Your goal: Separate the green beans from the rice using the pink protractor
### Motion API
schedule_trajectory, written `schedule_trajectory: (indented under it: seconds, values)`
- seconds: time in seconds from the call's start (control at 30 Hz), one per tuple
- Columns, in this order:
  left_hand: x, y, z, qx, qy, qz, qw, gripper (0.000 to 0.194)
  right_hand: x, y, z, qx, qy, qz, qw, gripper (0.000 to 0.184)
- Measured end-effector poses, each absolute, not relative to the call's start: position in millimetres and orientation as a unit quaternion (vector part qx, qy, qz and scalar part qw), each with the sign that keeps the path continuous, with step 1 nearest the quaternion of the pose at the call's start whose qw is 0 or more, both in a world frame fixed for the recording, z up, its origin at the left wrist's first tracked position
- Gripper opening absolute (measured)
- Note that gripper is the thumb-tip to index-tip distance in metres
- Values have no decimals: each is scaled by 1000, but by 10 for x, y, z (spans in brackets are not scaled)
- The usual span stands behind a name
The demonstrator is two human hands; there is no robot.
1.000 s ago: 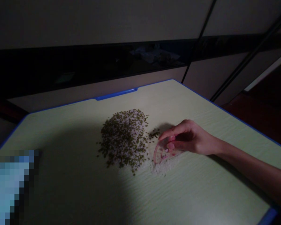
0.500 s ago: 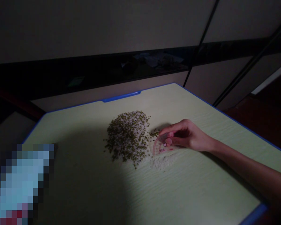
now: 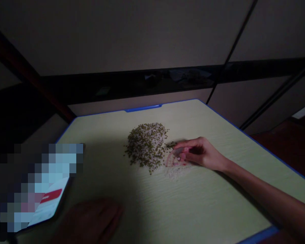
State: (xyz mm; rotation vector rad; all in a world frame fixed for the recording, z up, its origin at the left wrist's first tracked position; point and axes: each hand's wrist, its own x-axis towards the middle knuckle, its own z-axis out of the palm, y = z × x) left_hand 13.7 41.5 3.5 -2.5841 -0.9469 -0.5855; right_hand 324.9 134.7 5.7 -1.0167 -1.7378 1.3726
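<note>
My right hand [image 3: 202, 154] pinches a clear pinkish protractor [image 3: 174, 158] between thumb and fingers, low over the table. Just in front of the protractor's near edge is a small patch of pale grains [image 3: 175, 172]. A few green seeds [image 3: 170, 145] lie by my right fingertips. Left of them rises a mixed heap of green seeds and whitish grains [image 3: 147, 144]. My left hand [image 3: 91, 218] is in deep shadow at the bottom edge, low over the table's near left part. Its fingers are too dark and blurred to make out.
The pale table [image 3: 167, 210] has a blue rim with a blue handle [image 3: 143, 108] on its far side. A lit tablet or phone screen [image 3: 53, 196], partly pixelated, stands at the left. Behind the table is a panelled cabinet [image 3: 132, 40].
My left hand has come into view at the bottom. The view has shifted, so the table sits further right and more of the screen shows. My right hand still holds the protractor by the pale grains.
</note>
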Motion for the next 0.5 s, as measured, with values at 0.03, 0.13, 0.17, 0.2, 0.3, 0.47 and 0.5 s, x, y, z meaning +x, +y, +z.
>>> schedule_trajectory:
  seconds: [0.03,0.13,0.17,0.2,0.3,0.47,0.5]
  values:
    - [231,456,81,-906,-331,-219,150,41,3247,1341,61,-394,-667,531,344,26]
    - [443,508,108,-910,-340,-204,117,37,3246,1332,84,-416,-655,530,343,28]
    - [497,509,95,-908,-347,-216,97,33,3247,1332,92,-426,-651,526,344,28]
    - [546,506,82,-904,-344,-238,89,32,3249,1332,100,-435,-648,521,345,28]
    - [680,481,63,-901,-337,-271,30,32,3260,1327,116,-452,-639,515,350,28]
    - [806,370,23,-921,-291,-258,28,23,3270,1309,120,-462,-627,514,360,28]
    - [812,338,0,-928,-281,-244,27,24,3267,1306,119,-463,-628,511,360,27]
